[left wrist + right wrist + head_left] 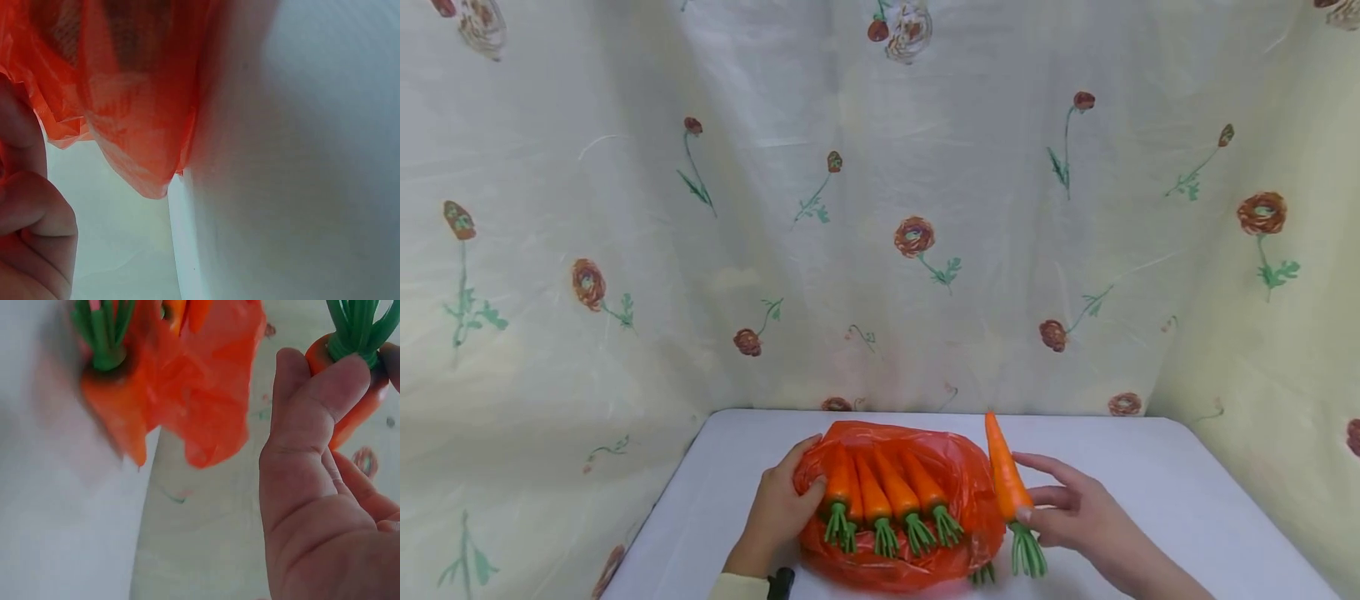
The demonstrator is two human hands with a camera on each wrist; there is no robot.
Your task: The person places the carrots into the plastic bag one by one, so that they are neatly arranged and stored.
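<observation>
A red plastic bag [917,575] lies opened out, with several carrots [891,487] side by side in it, their green stalks toward me. At its left side my left hand [784,500] grips the bag's edge, thumb on the inner side; the left wrist view shows the bag [134,112] beside the curled fingers. My right hand [1086,512] pinches one carrot [1003,471] near its stalk end, raised at the bag's right side with the tip pointing up. Low by the bag's right edge is another carrot [115,394], mostly hidden in the head view.
Everything rests on a white table [737,450] with rounded far corners. A pale curtain [820,275] printed with flowers hangs behind it and along both sides. A dark band [781,583] is on my left wrist.
</observation>
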